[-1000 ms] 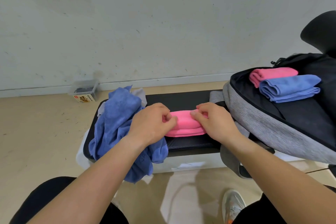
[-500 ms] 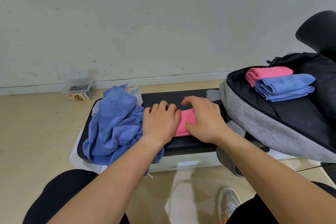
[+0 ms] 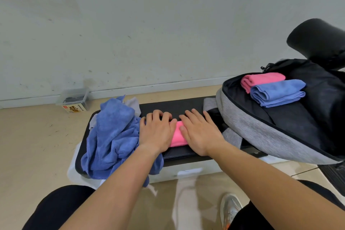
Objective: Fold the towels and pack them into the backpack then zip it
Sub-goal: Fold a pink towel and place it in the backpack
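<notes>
A folded pink towel (image 3: 177, 136) lies on the black bench top (image 3: 179, 104); only a strip of it shows between my hands. My left hand (image 3: 156, 130) lies flat on its left part, and my right hand (image 3: 200, 132) presses flat on its right part. A crumpled heap of blue towels (image 3: 113, 134) sits at the bench's left end, with a grey towel (image 3: 133, 103) behind it. The grey and black backpack (image 3: 261, 130) lies open at the right, holding a folded pink towel (image 3: 261, 79) and a folded blue towel (image 3: 276, 92).
A clear plastic box (image 3: 74, 100) stands on the floor by the wall, left of the bench. A black chair part (image 3: 317, 41) rises behind the backpack. My shoe (image 3: 230, 209) and dark trouser legs are below the bench.
A second ago both hands pinched the ends of the pink towel. Now they lie flat on top of it, side by side, covering most of it.
</notes>
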{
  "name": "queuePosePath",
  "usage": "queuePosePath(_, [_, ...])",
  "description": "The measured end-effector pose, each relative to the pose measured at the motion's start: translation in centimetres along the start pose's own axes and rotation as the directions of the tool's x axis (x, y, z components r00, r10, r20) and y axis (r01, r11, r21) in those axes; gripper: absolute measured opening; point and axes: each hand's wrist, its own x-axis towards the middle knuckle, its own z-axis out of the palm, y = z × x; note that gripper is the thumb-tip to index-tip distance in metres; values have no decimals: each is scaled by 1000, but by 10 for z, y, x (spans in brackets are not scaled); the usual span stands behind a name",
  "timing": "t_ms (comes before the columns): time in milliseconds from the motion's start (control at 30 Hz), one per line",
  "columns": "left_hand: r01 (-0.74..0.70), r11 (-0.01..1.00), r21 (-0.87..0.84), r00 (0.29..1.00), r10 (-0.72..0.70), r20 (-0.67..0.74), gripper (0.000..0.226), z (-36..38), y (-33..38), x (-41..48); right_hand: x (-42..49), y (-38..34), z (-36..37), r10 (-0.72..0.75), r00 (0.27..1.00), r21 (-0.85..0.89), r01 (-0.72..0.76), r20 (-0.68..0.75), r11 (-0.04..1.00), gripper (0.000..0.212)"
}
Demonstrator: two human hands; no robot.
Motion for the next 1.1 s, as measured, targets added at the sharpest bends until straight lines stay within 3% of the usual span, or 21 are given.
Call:
queuePosePath(133, [-151, 988, 9, 987, 151, 50, 60, -10, -5, -6, -7, -1, -9, 16, 997, 75, -21, 70, 997, 55])
queuePosePath(200, [-237, 970, -61, 967, 241, 77, 53, -17, -11, -9, -9, 1, -15, 4, 995, 89, -13, 102, 996, 53])
queuePosePath(267, [-262, 958, -118, 958, 273, 92, 44, -26, -15, -10, -11, 3, -24, -13, 996, 81, 7, 83, 997, 52])
queuePosePath(400, [-218, 940, -261, 931, 280, 233, 48, -51, -10, -9, -14, 3, -47, -71, 994, 42, 67, 89, 997, 53])
queuePosePath(500, [-203, 919, -338, 939, 281, 201, 46, -67, -5, -8, -20, 9, -70, -44, 984, 218, 6, 172, 976, 52])
queuePosePath(600, [-229, 856, -464, 949, 302, 89, 41, -82, 4, -6, -31, 20, -91, -13, 997, 363, -14, 71, 932, 41])
queuePosePath(833, [-183, 703, -687, 968, 250, -3, 30, -129, 68, 10, -68, 69, -145, 240, 961, 643, -99, -137, 760, 48])
queuePosePath(967, [-184, 635, -750, 974, 223, -50, 40, -139, 138, 28, -95, 118, -159, 457, 863, 730, -169, -215, 662, 58])
queuePosePath(1100, [-205, 655, -728, 962, 273, -25, 35, -123, 209, 42, -113, 170, -151, 609, 775, 716, -327, -170, 617, 57])
